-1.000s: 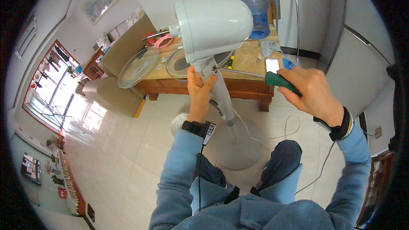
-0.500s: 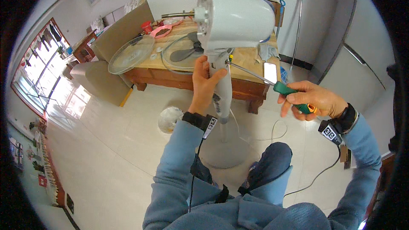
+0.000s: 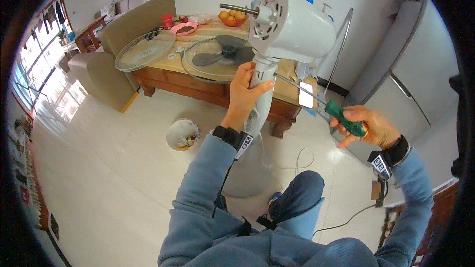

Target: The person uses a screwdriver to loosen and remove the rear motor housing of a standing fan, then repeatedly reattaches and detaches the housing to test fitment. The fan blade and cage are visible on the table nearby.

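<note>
Before the front edge of the bench (image 3: 173,78) stands our one fan (image 3: 302,32), left grip (image 3: 243,96) clasping its neck (image 3: 265,69); our right grip (image 3: 371,126) holds one screwdriver (image 3: 341,118) to it, so we should brace firmly and keep the shaft (image 3: 297,86) straight. On the bench we count two guards (image 3: 143,49), one blade set (image 3: 228,50) and, at the front right corner, one phone (image 3: 306,95).

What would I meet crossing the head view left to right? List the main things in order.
Window → round fan guard → white bin → left hand → phone → right hand gripping a green screwdriver handle.
</note>
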Motion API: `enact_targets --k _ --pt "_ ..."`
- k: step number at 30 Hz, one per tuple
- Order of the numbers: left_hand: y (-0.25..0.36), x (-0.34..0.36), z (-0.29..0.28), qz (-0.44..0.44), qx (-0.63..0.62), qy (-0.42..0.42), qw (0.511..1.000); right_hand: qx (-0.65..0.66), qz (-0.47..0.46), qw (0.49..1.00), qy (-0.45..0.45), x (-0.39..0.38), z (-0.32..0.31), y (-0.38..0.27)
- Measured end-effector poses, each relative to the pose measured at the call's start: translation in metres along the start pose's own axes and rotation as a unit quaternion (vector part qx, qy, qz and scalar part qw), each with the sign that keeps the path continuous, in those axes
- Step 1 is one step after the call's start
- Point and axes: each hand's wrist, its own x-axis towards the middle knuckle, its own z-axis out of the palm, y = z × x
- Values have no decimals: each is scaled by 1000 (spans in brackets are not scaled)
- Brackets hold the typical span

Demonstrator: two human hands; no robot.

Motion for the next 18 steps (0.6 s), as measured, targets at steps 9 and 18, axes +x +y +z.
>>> enact_targets --k 9,18 --pt "-1 1 -3 -3 6 -22 1000 -589 -161 771 182 -16 22 -23" --pt "2 1 -2 -23 28 -16 999 -279 -63 956 66 -19 13 -15"
